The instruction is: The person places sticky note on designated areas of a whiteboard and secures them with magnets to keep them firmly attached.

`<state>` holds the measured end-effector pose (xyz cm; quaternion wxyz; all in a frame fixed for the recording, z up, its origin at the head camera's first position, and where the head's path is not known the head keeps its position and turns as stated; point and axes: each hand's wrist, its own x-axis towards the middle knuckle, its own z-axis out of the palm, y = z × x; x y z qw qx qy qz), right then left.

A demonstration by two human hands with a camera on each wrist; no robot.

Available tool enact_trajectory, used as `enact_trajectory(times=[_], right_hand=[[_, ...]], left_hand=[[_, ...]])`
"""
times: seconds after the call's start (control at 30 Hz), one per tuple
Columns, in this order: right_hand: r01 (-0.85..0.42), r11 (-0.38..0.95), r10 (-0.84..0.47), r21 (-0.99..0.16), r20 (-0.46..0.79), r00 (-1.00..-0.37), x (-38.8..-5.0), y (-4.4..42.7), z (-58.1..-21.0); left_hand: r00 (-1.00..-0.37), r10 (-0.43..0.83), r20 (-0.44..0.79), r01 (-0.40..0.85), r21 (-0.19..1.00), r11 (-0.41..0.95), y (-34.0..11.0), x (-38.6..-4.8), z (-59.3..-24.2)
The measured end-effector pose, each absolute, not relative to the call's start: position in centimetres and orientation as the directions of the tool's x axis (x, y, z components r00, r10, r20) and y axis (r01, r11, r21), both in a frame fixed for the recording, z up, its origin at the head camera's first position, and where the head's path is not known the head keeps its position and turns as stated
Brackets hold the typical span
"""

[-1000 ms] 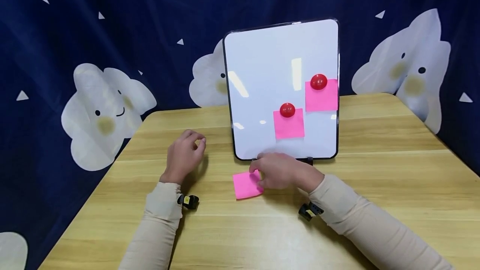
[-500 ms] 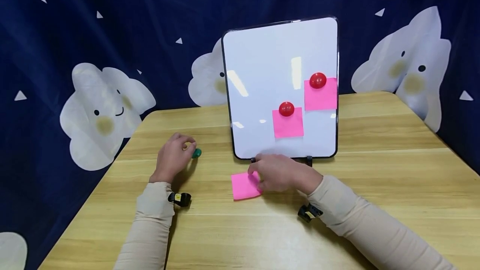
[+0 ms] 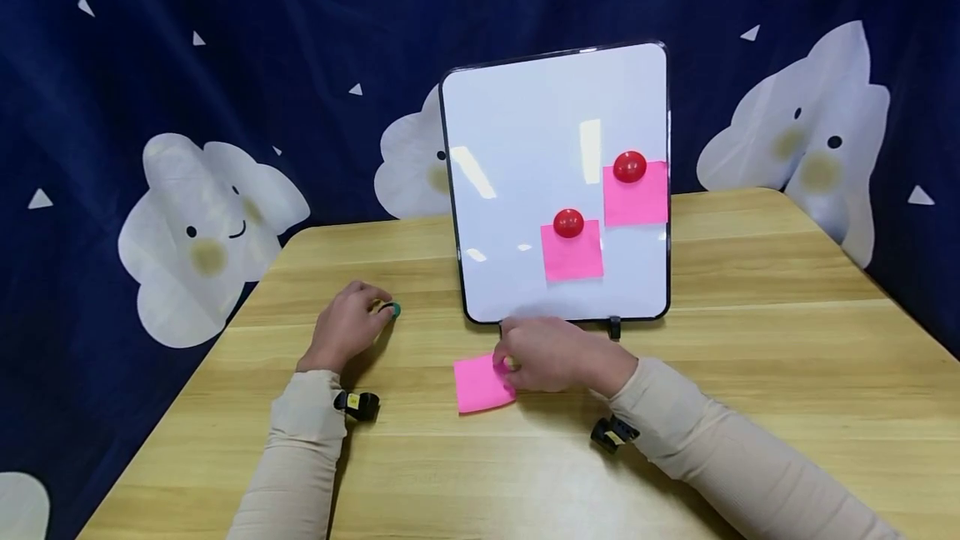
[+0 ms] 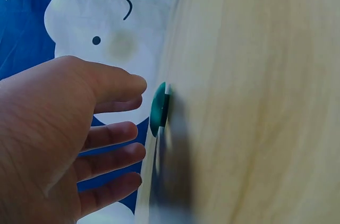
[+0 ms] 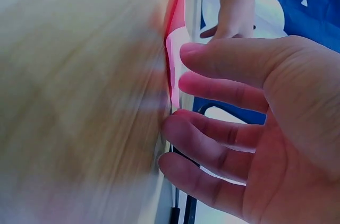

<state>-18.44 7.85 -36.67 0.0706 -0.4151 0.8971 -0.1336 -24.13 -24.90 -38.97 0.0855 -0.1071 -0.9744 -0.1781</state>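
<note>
A green round magnet (image 3: 396,309) rests on the wooden table, just at the fingertips of my left hand (image 3: 347,325). In the left wrist view a small gap shows between those loosely bent fingers and the magnet (image 4: 158,110). My right hand (image 3: 551,353) is at the right edge of a pink sticky note (image 3: 480,383) lying before the whiteboard. Seen from the right wrist, thumb and forefinger stand apart at the note's raised edge (image 5: 178,65); whether they touch it I cannot tell. The head view hides that edge partly behind my fingers.
A whiteboard (image 3: 517,140) stands upright on black feet at the back of the table (image 3: 420,473). Two pink notes, one lower (image 3: 572,257) and one upper right (image 3: 637,202), hang on it under red magnets. A dark blue cloud-patterned curtain (image 3: 315,15) hangs behind.
My left hand has drawn back to the left, and the green magnet has come into sight at its fingertips. The right hand stays by the note, nearly still; the head view has shifted slightly.
</note>
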Motion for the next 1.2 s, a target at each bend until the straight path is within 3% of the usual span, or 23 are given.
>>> enact_trajectory(times=[0.43, 1.0, 1.2], right_hand=[[-0.699, 0.666, -0.729, -0.259, -0.031, -0.683, -17.64, 7.07, -37.2], [-0.738, 0.606, -0.775, -0.295, -0.014, -0.631, -18.14, 7.39, -36.99], [-0.705, 0.622, -0.758, -0.341, -0.039, -0.651, -18.06, 7.59, -36.94]], left_hand=[[-0.968, 0.188, 0.166, 0.234, 0.322, 0.917, -24.79, -23.69, -39.36], [-0.963, 0.215, 0.161, 0.252, 0.267, 0.93, -24.53, -23.95, -39.15], [-0.965, 0.212, 0.152, 0.247, 0.275, 0.929, -24.57, -23.92, -39.13]])
